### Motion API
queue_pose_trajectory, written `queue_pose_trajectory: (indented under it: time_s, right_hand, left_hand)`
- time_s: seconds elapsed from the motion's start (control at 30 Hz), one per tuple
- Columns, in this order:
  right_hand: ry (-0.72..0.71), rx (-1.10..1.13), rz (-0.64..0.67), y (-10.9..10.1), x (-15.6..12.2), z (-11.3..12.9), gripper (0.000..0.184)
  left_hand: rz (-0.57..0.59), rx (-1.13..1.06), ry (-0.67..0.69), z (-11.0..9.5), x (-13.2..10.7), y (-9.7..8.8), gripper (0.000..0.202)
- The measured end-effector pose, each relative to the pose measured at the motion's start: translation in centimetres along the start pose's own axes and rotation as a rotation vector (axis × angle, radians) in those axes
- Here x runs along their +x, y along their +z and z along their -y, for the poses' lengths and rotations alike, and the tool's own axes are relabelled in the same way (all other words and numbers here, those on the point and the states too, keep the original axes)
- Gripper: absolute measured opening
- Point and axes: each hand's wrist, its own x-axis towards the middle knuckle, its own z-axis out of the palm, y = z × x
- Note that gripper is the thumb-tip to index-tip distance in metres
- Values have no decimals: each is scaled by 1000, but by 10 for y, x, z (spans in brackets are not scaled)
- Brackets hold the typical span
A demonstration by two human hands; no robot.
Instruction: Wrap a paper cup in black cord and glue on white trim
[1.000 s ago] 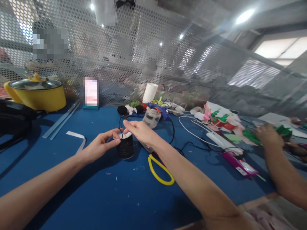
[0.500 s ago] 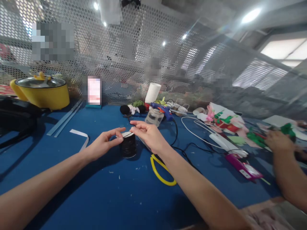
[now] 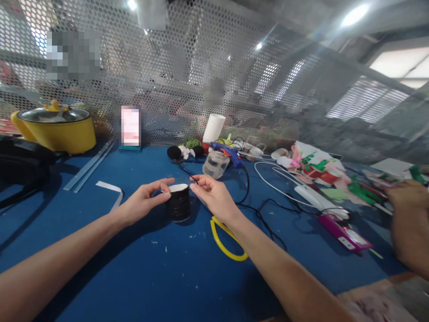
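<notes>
A small cup [image 3: 179, 205] with a white inside stands on the blue table, its outside covered in black cord-like wrapping. My left hand [image 3: 147, 197] pinches its rim from the left with thumb and fingers. Just right of the cup, my right hand [image 3: 214, 193] has its thumb and fingertips closed on a thin black cord [image 3: 188, 171], which runs back toward the dark items behind. A yellow tube loop [image 3: 228, 254] lies by my right wrist. Behind that hand stands a clear jar [image 3: 215, 164], with a blue glue gun [image 3: 228, 152] leaning on it.
A yellow pot [image 3: 60, 134], a phone on a stand [image 3: 130, 127] and metal rulers [image 3: 89, 165] are at the back left. To the right lie a purple power strip [image 3: 345, 235], white cables and craft flowers [image 3: 315, 165]. A co-worker's hand [image 3: 407, 197] is at far right.
My right hand has moved right, off the cup's rim, with the black cord in its fingers. The left hand stays at the rim. The co-worker's hand has shifted right.
</notes>
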Motion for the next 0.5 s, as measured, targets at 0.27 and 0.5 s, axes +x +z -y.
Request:
queue_pose_trajectory:
  time_s: [0.27,0.5]
  right_hand:
    - [-30,43,4,2,4,-5,17]
    - [-18,100,25,6,6,-8,17]
  left_hand:
    - [19,21,2,3,1,-2,21]
    - [27,33,3,2,1,-3,22]
